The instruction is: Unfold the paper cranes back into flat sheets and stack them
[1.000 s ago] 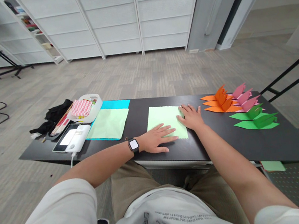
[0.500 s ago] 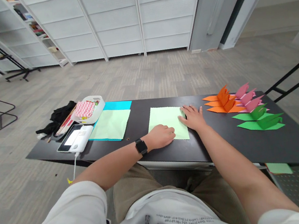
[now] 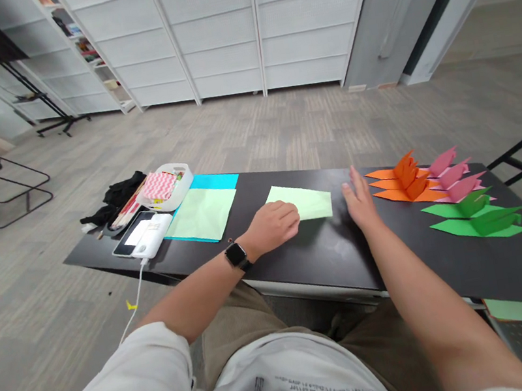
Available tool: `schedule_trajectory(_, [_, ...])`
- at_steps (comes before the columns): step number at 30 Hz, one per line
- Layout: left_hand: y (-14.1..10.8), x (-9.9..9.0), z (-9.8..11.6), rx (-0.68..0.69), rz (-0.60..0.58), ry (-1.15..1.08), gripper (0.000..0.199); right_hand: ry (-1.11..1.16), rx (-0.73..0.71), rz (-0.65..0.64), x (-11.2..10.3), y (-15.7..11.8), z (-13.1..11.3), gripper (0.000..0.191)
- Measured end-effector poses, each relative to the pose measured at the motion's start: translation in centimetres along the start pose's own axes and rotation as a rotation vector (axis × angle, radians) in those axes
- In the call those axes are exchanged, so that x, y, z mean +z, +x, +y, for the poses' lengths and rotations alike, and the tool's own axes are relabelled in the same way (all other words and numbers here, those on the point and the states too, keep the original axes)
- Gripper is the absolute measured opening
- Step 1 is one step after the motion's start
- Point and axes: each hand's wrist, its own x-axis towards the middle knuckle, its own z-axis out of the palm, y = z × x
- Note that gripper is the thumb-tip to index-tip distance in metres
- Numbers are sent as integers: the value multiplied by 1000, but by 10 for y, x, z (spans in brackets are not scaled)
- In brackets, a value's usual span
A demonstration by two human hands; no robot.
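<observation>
A light green sheet of paper (image 3: 314, 201) is lifted off the dark table, its near edge raised. My left hand (image 3: 275, 225), with a black watch at the wrist, has its fingers closed on the sheet's left side. Just right of the sheet, my right hand (image 3: 360, 201) is apart from it, thumb and fingers spread and holding nothing. Folded orange paper cranes (image 3: 404, 179) stand beyond my right hand, beside pink cranes (image 3: 453, 175) and green cranes (image 3: 479, 214).
On the left lies a stack of light green sheets (image 3: 204, 212) over blue paper (image 3: 216, 181). Beside it are a white basket (image 3: 183, 185), a white power bank (image 3: 152, 236) with a cable, a phone (image 3: 132, 234) and black cloth (image 3: 124, 189).
The sheet, flat before, has been raised at its near side by my left hand. My right hand has come off the paper and moved right. The view has shifted slightly.
</observation>
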Motion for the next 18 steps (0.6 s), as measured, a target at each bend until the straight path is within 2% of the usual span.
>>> schedule_trajectory(4, [-11,-27,-29,-405,320,-237,12,185,-34,153,0,3,9,70])
schedule_trajectory(8, [-39,-49,-77,-808,651,-489,15,322,-107,178,9,5,18,69])
schedule_trajectory(12, [-81,-64,-124,-1030,988,-744,27,347,-145,127,14,5,22,71])
schedule_trajectory(14, [-105,-67,-138,-1132,1196,-764,31,339,-161,110,15,5,22,72])
schedule_trajectory(16, [-128,-67,-144,-1216,1303,-785,37,327,-165,93,15,4,21,72])
schedule_trajectory(18, [-151,-64,-143,-1282,1349,-758,40,316,-161,72,14,4,20,71])
